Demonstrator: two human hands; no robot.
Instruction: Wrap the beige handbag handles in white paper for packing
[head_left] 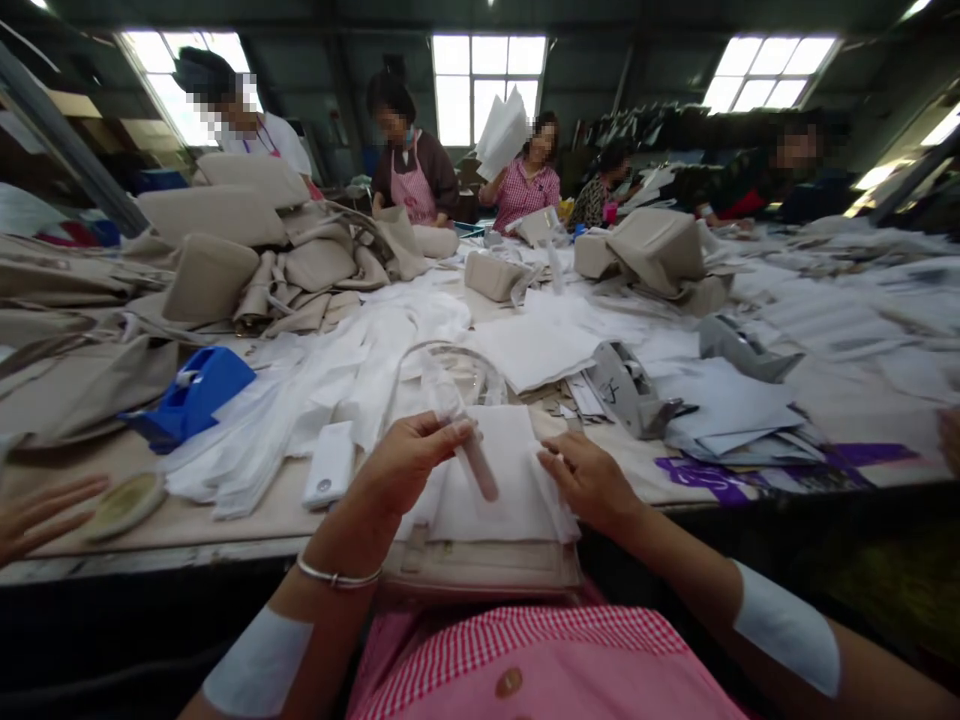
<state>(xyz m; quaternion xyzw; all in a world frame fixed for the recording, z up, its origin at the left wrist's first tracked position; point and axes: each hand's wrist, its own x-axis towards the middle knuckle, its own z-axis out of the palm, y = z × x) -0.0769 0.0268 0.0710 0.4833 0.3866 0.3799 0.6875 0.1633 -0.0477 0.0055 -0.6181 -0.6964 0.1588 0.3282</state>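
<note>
Head view, lower centre: your left hand (409, 455) pinches a clear-wrapped strip (480, 472), which a loosened grip could drop; whether your right hand (594, 482) grips, I cannot tell.

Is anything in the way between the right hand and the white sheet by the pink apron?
No, nothing visible. The right hand is right at the edge of the white sheet, though I can't tell if they touch. The left hand holds a wrapped strip over the sheet, farther left.
</note>
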